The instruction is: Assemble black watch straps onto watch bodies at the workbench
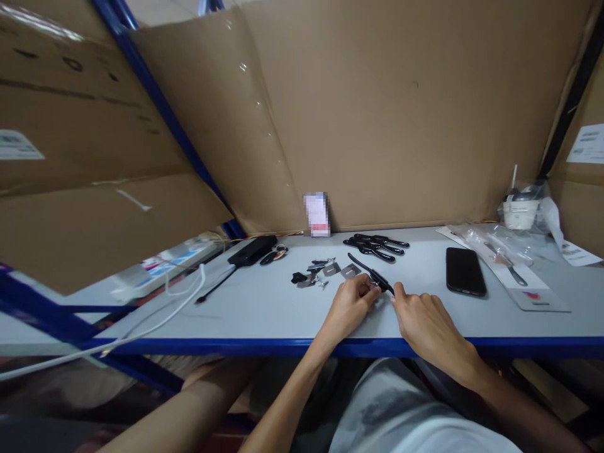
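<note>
Near the table's front edge, my left hand (pixel 355 305) pinches a slim, curved black piece (pixel 372 274) that looks like a handle. On its lower right end my right hand (pixel 427 324) is closed, with the thumb and finger against it. Part of the piece is hidden by my fingers. Just left of it lie square grey metal plates (pixel 350 271) and a loose group of small metal and black parts (pixel 309 275). Beyond my hands rests a pile of similar glossy black pieces (pixel 375 245).
A dark phone (pixel 465 271) lies right of my hands, beside packaging card (pixel 531 292) and a bagged cup (pixel 519 211). Leftward are a black box with a cable (pixel 252 250) and a white cord (pixel 165 321). Cardboard (pixel 377 126) walls the back.
</note>
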### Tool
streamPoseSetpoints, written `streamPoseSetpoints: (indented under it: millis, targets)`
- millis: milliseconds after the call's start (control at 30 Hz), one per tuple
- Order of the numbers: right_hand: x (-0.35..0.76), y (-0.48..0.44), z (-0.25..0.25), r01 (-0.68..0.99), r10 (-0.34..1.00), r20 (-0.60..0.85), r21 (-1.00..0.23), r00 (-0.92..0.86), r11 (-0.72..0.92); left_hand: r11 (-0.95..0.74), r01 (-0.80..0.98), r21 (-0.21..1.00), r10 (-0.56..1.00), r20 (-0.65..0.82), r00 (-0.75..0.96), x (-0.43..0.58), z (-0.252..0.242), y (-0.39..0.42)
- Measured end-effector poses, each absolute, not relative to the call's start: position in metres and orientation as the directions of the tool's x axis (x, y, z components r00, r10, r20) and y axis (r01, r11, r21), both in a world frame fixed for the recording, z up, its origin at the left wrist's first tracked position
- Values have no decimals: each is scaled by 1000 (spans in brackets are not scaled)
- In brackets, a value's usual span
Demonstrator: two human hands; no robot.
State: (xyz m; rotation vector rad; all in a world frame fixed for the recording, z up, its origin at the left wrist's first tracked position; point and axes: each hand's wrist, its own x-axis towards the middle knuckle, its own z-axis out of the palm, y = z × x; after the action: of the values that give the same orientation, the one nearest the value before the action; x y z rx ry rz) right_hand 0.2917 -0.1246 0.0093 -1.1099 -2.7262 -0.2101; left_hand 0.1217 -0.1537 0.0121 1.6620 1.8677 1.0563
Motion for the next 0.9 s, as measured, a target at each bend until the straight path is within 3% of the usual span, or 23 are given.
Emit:
streamPoseSetpoints:
  millis: [67, 133, 233, 300, 400, 900]
  targets:
    - [291, -126, 12, 729, 705, 231, 30, -670, 683, 34, 819, 572, 956, 220, -193, 126, 15, -158]
    - [291, -127, 15, 752, 731, 227, 8, -644, 660, 69, 955, 289, 954, 261, -148, 130, 18, -163]
    - [291, -128, 19, 759, 742, 211, -2, -636, 651, 68, 994, -81, 973, 228, -48, 132, 24, -168]
    - [292, -128, 20, 758, 746, 197, -22, -636, 652, 34, 979, -201, 984, 181, 3, 131, 27, -169]
    - [292, -127, 21, 768, 763, 182, -58, -620, 638, 7, 967, -255, 987, 154, 34, 127, 30, -167]
    - [297, -122, 25, 776, 782, 180, -120, -596, 619, -43, 951, -305, 980, 172, 100, 125, 28, -165]
